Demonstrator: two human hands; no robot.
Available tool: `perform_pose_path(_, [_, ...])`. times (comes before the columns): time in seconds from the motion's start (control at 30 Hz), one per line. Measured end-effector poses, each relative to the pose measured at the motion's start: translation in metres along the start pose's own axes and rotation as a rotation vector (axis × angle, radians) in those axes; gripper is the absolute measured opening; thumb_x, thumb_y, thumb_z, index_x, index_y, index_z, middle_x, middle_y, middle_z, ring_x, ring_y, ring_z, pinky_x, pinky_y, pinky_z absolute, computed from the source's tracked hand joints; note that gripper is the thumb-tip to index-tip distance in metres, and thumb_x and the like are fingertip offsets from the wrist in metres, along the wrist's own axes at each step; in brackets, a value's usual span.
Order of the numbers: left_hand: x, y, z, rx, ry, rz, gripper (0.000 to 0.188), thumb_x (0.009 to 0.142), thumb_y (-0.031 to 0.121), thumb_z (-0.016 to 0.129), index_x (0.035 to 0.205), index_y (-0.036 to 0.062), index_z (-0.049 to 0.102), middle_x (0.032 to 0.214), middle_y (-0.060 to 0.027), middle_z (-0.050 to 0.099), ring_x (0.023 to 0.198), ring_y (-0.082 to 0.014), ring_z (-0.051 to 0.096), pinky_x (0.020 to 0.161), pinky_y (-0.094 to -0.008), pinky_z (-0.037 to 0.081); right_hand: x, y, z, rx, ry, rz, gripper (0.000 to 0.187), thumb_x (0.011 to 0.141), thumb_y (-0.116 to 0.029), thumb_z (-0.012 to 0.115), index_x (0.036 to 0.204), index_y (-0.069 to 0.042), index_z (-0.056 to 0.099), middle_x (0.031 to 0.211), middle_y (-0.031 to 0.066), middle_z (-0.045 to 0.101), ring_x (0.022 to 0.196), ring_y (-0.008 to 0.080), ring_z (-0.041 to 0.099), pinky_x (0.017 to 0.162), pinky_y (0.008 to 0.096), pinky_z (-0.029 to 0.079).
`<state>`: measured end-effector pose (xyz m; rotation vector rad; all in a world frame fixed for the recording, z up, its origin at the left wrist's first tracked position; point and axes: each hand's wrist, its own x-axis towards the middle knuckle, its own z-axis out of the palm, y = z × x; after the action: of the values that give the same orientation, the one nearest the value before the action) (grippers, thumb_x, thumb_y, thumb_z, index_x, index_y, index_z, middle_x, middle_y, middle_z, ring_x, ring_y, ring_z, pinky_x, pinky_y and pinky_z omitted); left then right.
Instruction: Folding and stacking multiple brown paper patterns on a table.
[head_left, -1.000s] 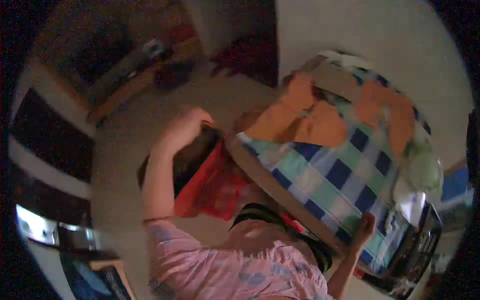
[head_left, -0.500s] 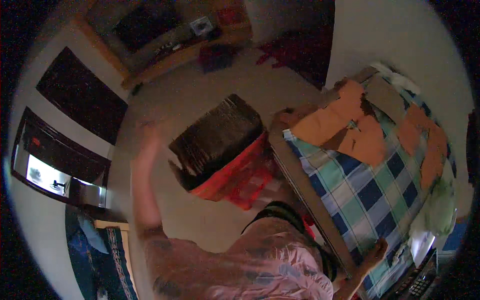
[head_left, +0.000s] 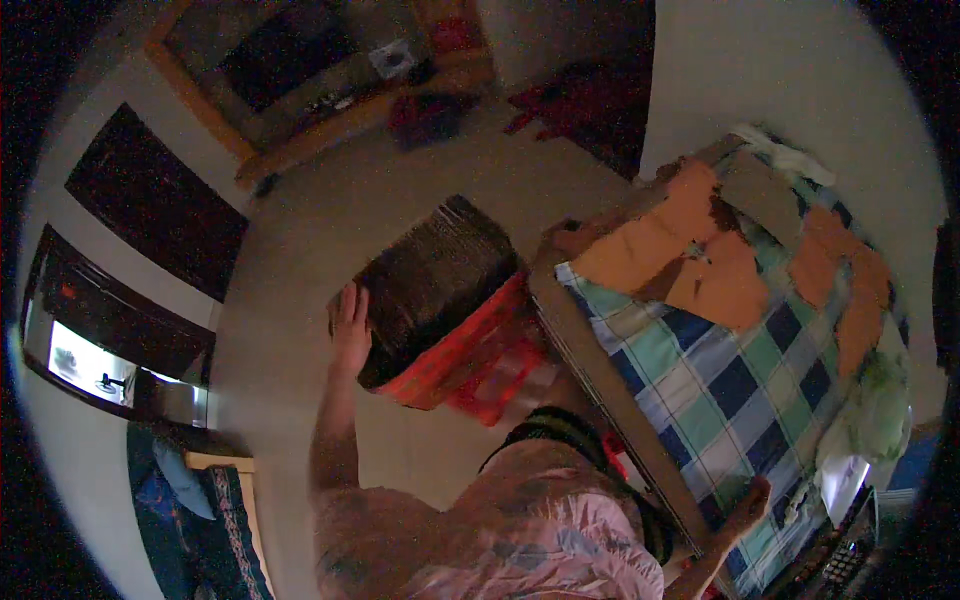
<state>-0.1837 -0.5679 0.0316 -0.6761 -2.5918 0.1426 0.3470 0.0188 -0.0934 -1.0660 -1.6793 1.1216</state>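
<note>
A boxy thing with a dark brown, ribbed top (head_left: 440,265) and a red side stands on the floor beside the bed; its kind is unclear in the dim light. My left hand (head_left: 350,325) lies against its left corner, fingers stretched over the brown top. On the edge of the checked bedsheet (head_left: 690,400) rests my right hand (head_left: 748,508), its fingers extended and nothing visible in it. Below the brown top, a red and pale patterned piece (head_left: 490,385) shows, partly hidden by my body.
Orange cloth pieces (head_left: 690,270) are spread over the bed. A pale green bundle (head_left: 875,400) sits near its right side, close to a dark keypad-like object (head_left: 845,565). A wooden-framed unit (head_left: 330,125) stands at the far left, and dark red cloth (head_left: 590,110) at the back.
My left hand has come right and down from beside the brown-topped thing onto its left corner. My right hand stays on the bed. The view has shifted slightly.
</note>
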Motion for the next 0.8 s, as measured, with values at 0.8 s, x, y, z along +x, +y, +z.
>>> perform_pose_path(0.8, [0.130, 0.415, -0.019, -0.922, 0.082, 0.549, 0.031, 0.081, 0.005, 0.057, 0.111, 0.0054, 0.060, 0.124, -0.0141, 0.054, 0.119, -0.0320, 0.048, 0.095, -0.0445, 0.042, 0.116, -0.103, 0.219, -0.040, -0.223, -0.339, 0.014, 0.082, 0.001, 0.053, 0.093, -0.004, 0.061, 0.086, 0.0145, 0.059, 0.078, 0.0289, 0.059, 0.068, 0.0346, 0.047])
